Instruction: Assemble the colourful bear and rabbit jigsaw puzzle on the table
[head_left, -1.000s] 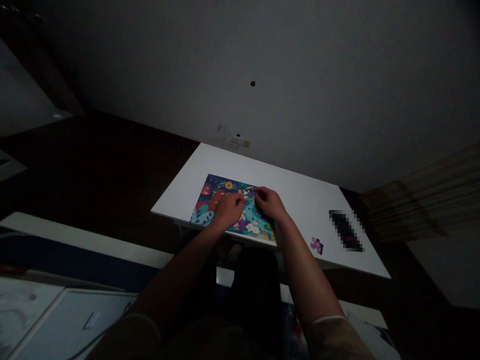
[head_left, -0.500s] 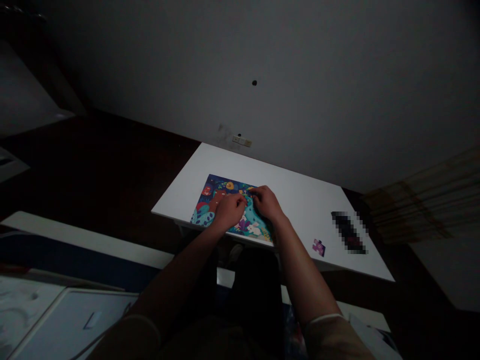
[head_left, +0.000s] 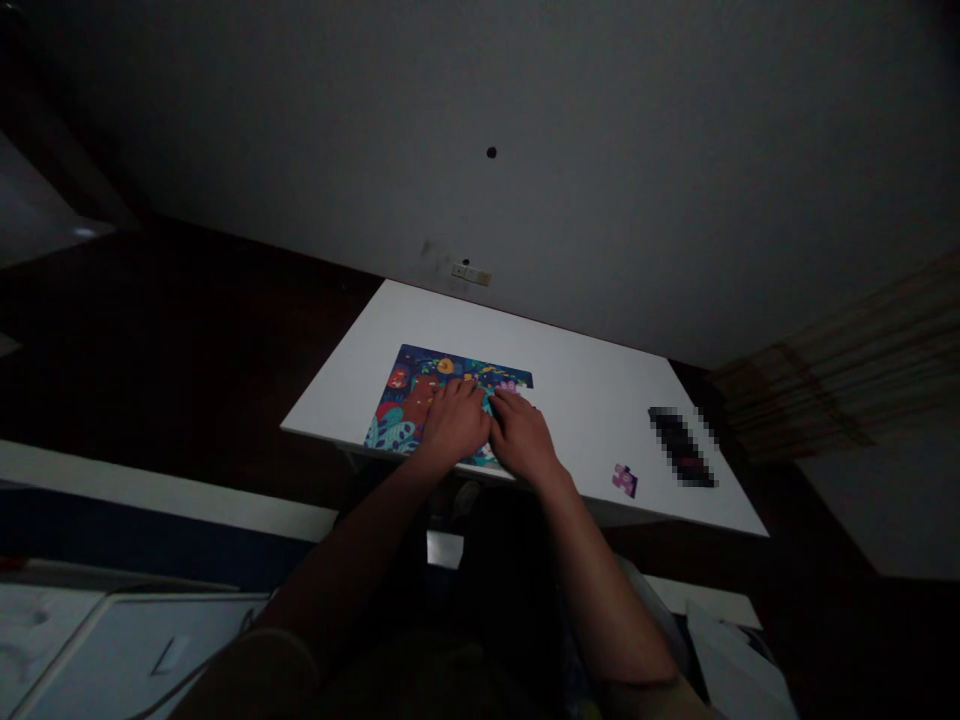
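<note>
Okay, left hand (head_left: 452, 424) and right hand (head_left: 521, 437) lie flat on the jigsaw puzzle (head_left: 431, 385), fingers (head_left: 504, 402) extended and released, puzzle at 9 o'clock on the white worktop (head_left: 592, 380), loose puzzle piece (head_left: 625, 481) at its 4 o'clock.

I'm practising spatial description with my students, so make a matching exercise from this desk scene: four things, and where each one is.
Things:
1. Colourful rectangular jigsaw puzzle
2. Left hand
3. Small purple loose jigsaw piece
4. Right hand

Places:
A. Apart from the puzzle, near the front edge of the white table
B. On the puzzle's front right corner
C. Flat on the table, left of centre
D. On the puzzle's front middle

Pairs: 1-C, 2-D, 3-A, 4-B
</note>
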